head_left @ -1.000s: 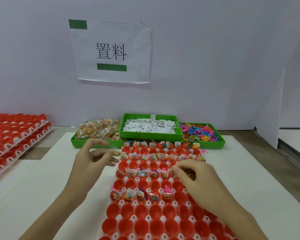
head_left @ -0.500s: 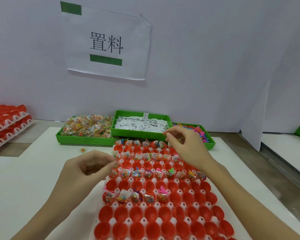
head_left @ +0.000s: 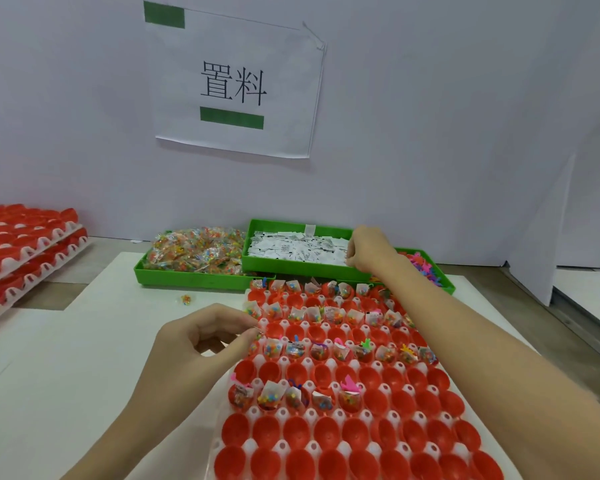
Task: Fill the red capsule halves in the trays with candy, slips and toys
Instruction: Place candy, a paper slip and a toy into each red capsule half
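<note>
A white tray (head_left: 282, 414) of red capsule halves lies in front of me. Some rows hold candy packets, slips and toys, and the near rows (head_left: 329, 433) are bare. My left hand (head_left: 201, 344) hovers at the tray's left edge, thumb and forefinger pinched on what looks like a small candy packet (head_left: 257, 335). My right hand (head_left: 369, 251) reaches over the tray to the right end of the green bin of white paper slips (head_left: 291, 249), its fingers curled down onto the slips.
A green bin of candy packets (head_left: 194, 251) stands left of the slips bin, and one with coloured plastic toys (head_left: 426, 268) to its right. One loose candy packet (head_left: 186, 299) lies on the table. Stacked capsule trays (head_left: 25, 244) sit far left. A white divider (head_left: 548, 237) stands right.
My right hand has left the tray's middle rows and gone back and right to the slips bin. My left hand has dropped toward the tray's left edge. The view has tilted.
</note>
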Tool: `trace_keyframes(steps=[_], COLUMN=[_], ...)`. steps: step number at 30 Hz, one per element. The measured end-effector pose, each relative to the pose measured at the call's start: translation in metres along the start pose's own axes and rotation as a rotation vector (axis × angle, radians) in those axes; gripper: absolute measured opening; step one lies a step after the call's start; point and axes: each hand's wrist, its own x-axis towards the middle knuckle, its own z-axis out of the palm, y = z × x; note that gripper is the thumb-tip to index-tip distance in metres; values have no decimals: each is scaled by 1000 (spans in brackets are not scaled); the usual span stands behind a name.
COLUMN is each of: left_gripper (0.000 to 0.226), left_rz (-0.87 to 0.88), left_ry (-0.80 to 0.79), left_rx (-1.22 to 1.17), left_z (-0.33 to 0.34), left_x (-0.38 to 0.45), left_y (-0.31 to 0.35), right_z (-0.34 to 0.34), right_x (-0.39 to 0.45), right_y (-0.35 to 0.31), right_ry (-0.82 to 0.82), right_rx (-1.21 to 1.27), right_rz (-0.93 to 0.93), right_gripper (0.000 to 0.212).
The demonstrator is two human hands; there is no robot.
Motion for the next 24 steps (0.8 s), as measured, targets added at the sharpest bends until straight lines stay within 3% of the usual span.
trace_keyframes(steps=[5, 9, 14, 18, 24], left_gripper=[11, 9, 8, 12, 22], left_rz=[-45, -127, -145, -70, 30], left_ry=[-6, -38, -104, -183, -175], left_rx=[-72, -209, -257, -215, -136], left_z=[2, 5, 12, 16, 18], left_x=[-1, -3, -11, -17, -22], left_y=[5, 13, 20, 23, 25], right_z=[-3, -15, -15, -12, -11], right_x=[-15, -58, -149, -216, -240], right_y=[2, -7, -25, -43, -50], right_ry=[179, 355, 176, 6, 11], right_rx=[160, 608, 879, 970, 952], right_rz=[-21, -37, -167, -319, -344], right_gripper=[16, 10, 6, 18, 19])
